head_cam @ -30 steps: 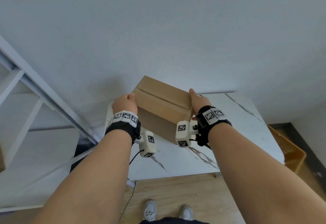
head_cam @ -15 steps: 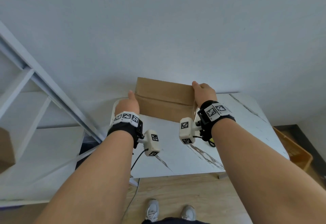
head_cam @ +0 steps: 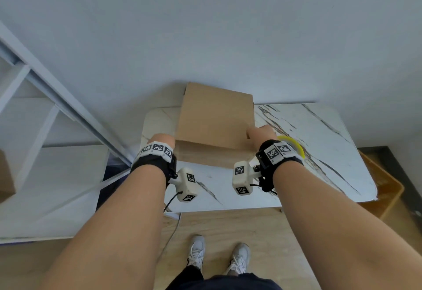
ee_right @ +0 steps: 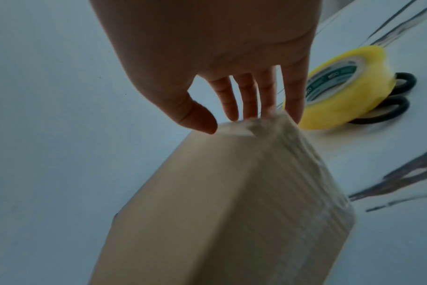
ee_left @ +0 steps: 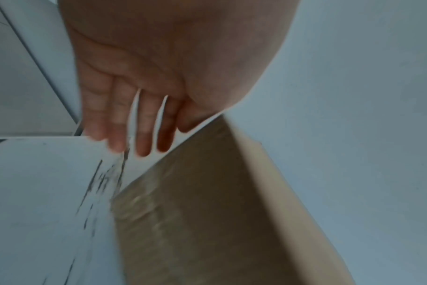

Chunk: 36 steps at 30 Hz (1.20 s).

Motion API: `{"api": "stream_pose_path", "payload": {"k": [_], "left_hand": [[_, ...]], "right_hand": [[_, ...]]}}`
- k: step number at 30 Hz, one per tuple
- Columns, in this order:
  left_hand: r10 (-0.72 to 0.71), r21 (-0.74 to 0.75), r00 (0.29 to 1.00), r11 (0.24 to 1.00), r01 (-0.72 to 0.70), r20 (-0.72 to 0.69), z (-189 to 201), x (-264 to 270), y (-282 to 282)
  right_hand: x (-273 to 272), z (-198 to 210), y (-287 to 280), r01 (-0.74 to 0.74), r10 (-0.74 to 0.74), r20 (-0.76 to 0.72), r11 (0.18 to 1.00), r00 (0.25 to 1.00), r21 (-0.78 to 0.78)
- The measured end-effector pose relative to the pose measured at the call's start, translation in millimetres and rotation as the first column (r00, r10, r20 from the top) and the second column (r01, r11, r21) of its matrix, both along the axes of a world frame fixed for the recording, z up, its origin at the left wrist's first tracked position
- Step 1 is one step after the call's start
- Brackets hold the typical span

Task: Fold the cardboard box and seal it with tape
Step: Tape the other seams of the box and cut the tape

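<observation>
The taped cardboard box (head_cam: 217,118) stands at the marble table's (head_cam: 319,175) far edge; left hand (head_cam: 161,140) and right hand (head_cam: 260,132) flank it, fingers straight, gripping nothing; nudged, it could tip off.

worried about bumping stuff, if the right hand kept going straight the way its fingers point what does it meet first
Probably the cardboard box: the right hand already has its fingertips at the box's upper edge. The tape roll lies off to the side.

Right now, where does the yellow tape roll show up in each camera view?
Head: yellow tape roll peeks out just behind the right wrist band, on the marble table.
Left wrist: not in it.
Right wrist: upper right, lying over black scissors.
Shared landmark: the cardboard box.
</observation>
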<state>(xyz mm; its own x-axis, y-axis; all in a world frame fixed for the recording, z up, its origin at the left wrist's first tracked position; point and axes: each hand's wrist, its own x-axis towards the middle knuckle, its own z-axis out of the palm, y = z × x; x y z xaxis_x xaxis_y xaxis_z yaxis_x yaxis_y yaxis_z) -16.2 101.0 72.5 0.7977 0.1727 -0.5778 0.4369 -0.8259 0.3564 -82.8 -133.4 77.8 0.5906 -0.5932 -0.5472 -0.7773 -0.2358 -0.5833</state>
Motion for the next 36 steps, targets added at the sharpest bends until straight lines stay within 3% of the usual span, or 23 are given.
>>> {"api": "stream_pose_path", "payload": {"k": [9,14,18,24,27,32,36], "left_hand": [[-0.087,-0.034,0.996,0.996,0.087,0.028,0,11,-8],[-0.050,-0.037,0.999,0.998,0.050,0.006,6,6,-6],[-0.054,-0.059,0.995,0.996,0.060,0.084,11,10,-3],[-0.009,-0.095,0.977,0.995,0.030,0.214,11,16,6],[0.022,-0.119,0.983,0.993,-0.001,0.183,5,19,5],[-0.023,-0.134,1.000,0.991,0.021,-0.014,-17,23,6],[0.071,-0.217,0.995,0.975,-0.053,0.074,-25,33,9]], "right_hand": [[-4,-10,2,-0.097,0.097,-0.002,0.995,0.995,0.022],[-6,-8,-2,-0.097,0.096,0.045,0.995,0.994,0.001],[0,1,-3,-0.038,0.043,0.124,0.999,0.991,-0.039],[8,10,0,-0.077,0.100,0.179,0.988,0.979,-0.132],[10,8,6,-0.101,0.122,0.168,0.986,0.978,-0.129],[21,-14,14,-0.137,0.139,0.094,0.990,0.986,-0.028],[35,-25,22,-0.103,0.102,0.110,0.995,0.989,0.001]]}}
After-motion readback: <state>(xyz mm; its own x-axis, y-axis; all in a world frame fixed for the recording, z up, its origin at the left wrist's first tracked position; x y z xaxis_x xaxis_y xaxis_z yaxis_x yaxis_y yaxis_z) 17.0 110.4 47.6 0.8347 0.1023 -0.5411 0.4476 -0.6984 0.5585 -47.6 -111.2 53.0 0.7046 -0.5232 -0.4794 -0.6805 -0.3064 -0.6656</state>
